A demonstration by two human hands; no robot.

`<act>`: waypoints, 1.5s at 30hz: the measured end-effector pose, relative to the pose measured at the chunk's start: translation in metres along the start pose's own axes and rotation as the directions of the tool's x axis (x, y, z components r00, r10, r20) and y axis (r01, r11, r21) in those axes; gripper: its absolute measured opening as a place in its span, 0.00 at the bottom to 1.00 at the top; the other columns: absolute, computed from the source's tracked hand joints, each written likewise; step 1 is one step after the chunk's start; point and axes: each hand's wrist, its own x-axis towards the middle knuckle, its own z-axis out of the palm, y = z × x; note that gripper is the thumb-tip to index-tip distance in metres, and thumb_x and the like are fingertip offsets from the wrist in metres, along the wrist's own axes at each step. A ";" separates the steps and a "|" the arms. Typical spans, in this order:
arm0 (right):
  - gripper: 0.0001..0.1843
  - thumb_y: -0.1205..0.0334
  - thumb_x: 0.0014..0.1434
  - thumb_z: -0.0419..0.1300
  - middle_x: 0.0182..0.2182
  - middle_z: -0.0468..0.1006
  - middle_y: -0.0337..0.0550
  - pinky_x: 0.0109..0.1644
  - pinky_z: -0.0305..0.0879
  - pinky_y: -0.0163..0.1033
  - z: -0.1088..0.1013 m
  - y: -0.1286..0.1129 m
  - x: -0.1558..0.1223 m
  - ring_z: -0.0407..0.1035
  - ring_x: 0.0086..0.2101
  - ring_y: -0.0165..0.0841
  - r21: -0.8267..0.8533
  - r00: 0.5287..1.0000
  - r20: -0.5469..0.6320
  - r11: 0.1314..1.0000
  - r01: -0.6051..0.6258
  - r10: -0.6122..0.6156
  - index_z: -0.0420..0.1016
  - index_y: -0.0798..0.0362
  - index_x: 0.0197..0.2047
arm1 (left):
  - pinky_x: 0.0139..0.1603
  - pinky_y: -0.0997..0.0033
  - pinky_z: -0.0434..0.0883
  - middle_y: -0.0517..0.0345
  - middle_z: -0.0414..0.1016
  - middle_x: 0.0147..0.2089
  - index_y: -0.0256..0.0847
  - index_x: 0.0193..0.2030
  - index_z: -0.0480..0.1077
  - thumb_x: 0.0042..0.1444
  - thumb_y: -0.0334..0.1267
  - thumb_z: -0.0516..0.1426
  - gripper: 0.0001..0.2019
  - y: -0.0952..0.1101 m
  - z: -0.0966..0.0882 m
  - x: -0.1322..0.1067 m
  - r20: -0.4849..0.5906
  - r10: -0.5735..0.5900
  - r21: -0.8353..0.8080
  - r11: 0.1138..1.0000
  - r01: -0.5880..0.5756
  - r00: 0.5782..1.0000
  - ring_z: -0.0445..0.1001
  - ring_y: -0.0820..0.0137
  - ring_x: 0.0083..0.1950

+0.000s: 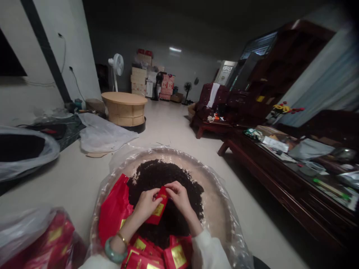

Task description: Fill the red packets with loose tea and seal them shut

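A small red packet with a gold label (158,210) hangs between my two hands, above a heap of dark loose leaves (157,170). My left hand (147,203) pinches its upper left edge between thumb and fingers. On the other side, the fingertips of my right hand (178,195) grip the top right corner. The heap lies in a large round basket (217,209) with clear plastic around its rim. More red and gold packets (178,256) are piled at the basket's near side, below my wrists. A stack of flat red packets (114,209) lies left of the heap.
Outside the basket at lower left is a plastic bag of red packets (53,239). Another plastic-lined container of dark material (22,147) stands at far left. A long dark wooden table (260,168) runs along the right. Ahead are a round wooden drum-shaped stand (125,108) and plastic sheeting (103,132).
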 end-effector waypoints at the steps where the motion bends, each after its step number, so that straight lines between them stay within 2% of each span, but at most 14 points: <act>1: 0.09 0.64 0.55 0.57 0.35 0.73 0.45 0.36 0.68 0.37 0.005 0.000 -0.002 0.69 0.33 0.33 -0.070 0.998 -0.045 0.997 0.034 -0.037 0.77 0.52 0.37 | 0.38 0.66 0.72 0.55 0.80 0.34 0.40 0.41 0.75 0.47 0.35 0.55 0.14 -0.005 0.005 0.002 -0.023 -0.029 -0.077 0.997 0.027 0.999 0.77 0.64 0.33; 4: 0.15 0.68 0.57 0.55 0.41 0.72 0.49 0.47 0.67 0.43 0.017 0.000 -0.010 0.67 0.42 0.38 -0.298 0.980 -0.087 0.943 0.148 -0.181 0.74 0.51 0.47 | 0.38 0.68 0.73 0.55 0.81 0.34 0.38 0.41 0.74 0.44 0.36 0.57 0.15 -0.020 0.012 0.006 -0.068 -0.115 -0.311 0.946 0.088 0.991 0.78 0.63 0.36; 6: 0.15 0.69 0.59 0.54 0.43 0.72 0.50 0.50 0.64 0.45 0.022 -0.001 -0.015 0.65 0.45 0.39 -0.396 0.965 -0.066 0.894 0.208 -0.254 0.73 0.51 0.49 | 0.36 0.68 0.73 0.55 0.81 0.31 0.36 0.42 0.73 0.42 0.37 0.58 0.17 -0.028 0.013 0.007 -0.072 -0.147 -0.373 0.921 0.111 0.986 0.78 0.63 0.34; 11: 0.07 0.64 0.60 0.55 0.38 0.70 0.48 0.45 0.64 0.44 0.023 -0.004 -0.020 0.63 0.41 0.38 -0.468 0.948 -0.050 0.846 0.255 -0.313 0.74 0.52 0.40 | 0.30 0.72 0.69 0.64 0.74 0.21 0.36 0.44 0.72 0.42 0.39 0.58 0.20 -0.036 0.012 0.006 -0.111 -0.156 -0.310 0.944 0.115 0.981 0.72 0.69 0.25; 15: 0.09 0.61 0.61 0.54 0.34 0.69 0.47 0.39 0.62 0.42 0.020 -0.010 -0.018 0.61 0.37 0.37 -0.539 0.937 -0.006 0.791 0.290 -0.348 0.74 0.53 0.33 | 0.28 0.76 0.66 0.70 0.66 0.18 0.36 0.48 0.71 0.43 0.36 0.56 0.22 -0.028 0.011 0.004 -0.078 -0.102 -0.263 0.962 0.078 0.992 0.67 0.74 0.22; 19: 0.08 0.64 0.62 0.53 0.33 0.72 0.45 0.41 0.62 0.40 0.010 -0.016 -0.015 0.63 0.36 0.35 -0.449 0.950 0.001 0.848 0.281 -0.314 0.72 0.53 0.34 | 0.37 0.75 0.70 0.65 0.75 0.26 0.41 0.61 0.62 0.49 0.37 0.55 0.29 -0.021 0.003 -0.002 -0.005 0.024 -0.198 0.980 -0.024 1.000 0.74 0.72 0.29; 22: 0.08 0.64 0.60 0.53 0.28 0.72 0.41 0.39 0.61 0.37 0.004 -0.017 -0.014 0.64 0.31 0.32 -0.369 0.989 -0.063 0.924 0.103 -0.135 0.69 0.53 0.30 | 0.50 0.67 0.70 0.58 0.78 0.48 0.48 0.59 0.65 0.52 0.39 0.53 0.24 -0.024 -0.003 -0.005 0.038 0.100 -0.165 0.982 -0.093 0.994 0.76 0.65 0.48; 25: 0.07 0.62 0.58 0.54 0.21 0.69 0.36 0.32 0.60 0.35 0.001 -0.017 -0.014 0.62 0.25 0.30 -0.185 0.999 -0.021 0.982 -0.039 0.035 0.69 0.53 0.30 | 0.57 0.62 0.67 0.60 0.73 0.56 0.50 0.57 0.67 0.55 0.40 0.52 0.22 -0.029 -0.004 -0.006 0.080 0.111 -0.158 0.983 -0.097 0.991 0.71 0.63 0.57; 28: 0.09 0.57 0.55 0.57 0.21 0.70 0.35 0.31 0.62 0.34 0.002 -0.017 -0.014 0.63 0.24 0.29 0.083 0.977 0.176 0.987 -0.139 0.123 0.72 0.54 0.31 | 0.60 0.61 0.64 0.60 0.71 0.58 0.50 0.60 0.64 0.56 0.41 0.51 0.23 -0.032 -0.003 -0.007 0.116 0.117 -0.157 0.983 -0.099 0.986 0.69 0.64 0.59; 31: 0.11 0.54 0.53 0.59 0.23 0.74 0.35 0.33 0.64 0.35 0.002 -0.013 -0.014 0.66 0.26 0.29 0.210 0.945 0.287 0.951 -0.225 0.160 0.73 0.54 0.28 | 0.59 0.62 0.65 0.60 0.71 0.58 0.52 0.60 0.63 0.57 0.40 0.51 0.23 -0.030 -0.002 -0.009 0.156 0.136 -0.120 0.986 -0.118 0.978 0.69 0.64 0.58; 35: 0.09 0.59 0.54 0.57 0.26 0.75 0.36 0.34 0.65 0.34 0.005 -0.002 -0.014 0.67 0.28 0.30 0.179 0.961 0.214 0.960 -0.216 0.177 0.73 0.55 0.30 | 0.52 0.60 0.69 0.56 0.74 0.55 0.53 0.60 0.63 0.53 0.39 0.56 0.26 -0.025 -0.002 -0.011 0.152 0.218 0.145 0.960 -0.240 0.964 0.73 0.61 0.53; 39: 0.09 0.61 0.57 0.53 0.27 0.75 0.39 0.35 0.65 0.35 0.011 0.003 -0.014 0.68 0.30 0.31 0.199 0.968 0.167 0.955 -0.218 0.186 0.71 0.55 0.31 | 0.54 0.49 0.65 0.49 0.72 0.56 0.47 0.58 0.65 0.44 0.35 0.62 0.30 -0.026 0.003 -0.013 0.020 0.368 0.475 0.815 -0.333 0.930 0.67 0.52 0.56; 42: 0.12 0.58 0.60 0.51 0.30 0.76 0.40 0.40 0.67 0.37 0.013 -0.001 -0.015 0.70 0.33 0.33 0.269 0.957 0.227 0.933 -0.240 0.181 0.73 0.54 0.34 | 0.56 0.47 0.62 0.48 0.72 0.55 0.43 0.57 0.66 0.43 0.32 0.61 0.30 -0.030 0.007 -0.014 -0.032 0.438 0.525 0.772 -0.358 0.898 0.66 0.51 0.56; 45: 0.17 0.50 0.60 0.52 0.33 0.77 0.41 0.47 0.65 0.40 0.014 -0.009 -0.018 0.70 0.39 0.35 0.298 0.948 0.296 0.932 -0.206 0.115 0.74 0.54 0.39 | 0.54 0.49 0.64 0.48 0.73 0.52 0.41 0.56 0.65 0.44 0.30 0.59 0.28 -0.035 0.011 -0.013 -0.060 0.460 0.479 0.792 -0.379 0.886 0.68 0.54 0.53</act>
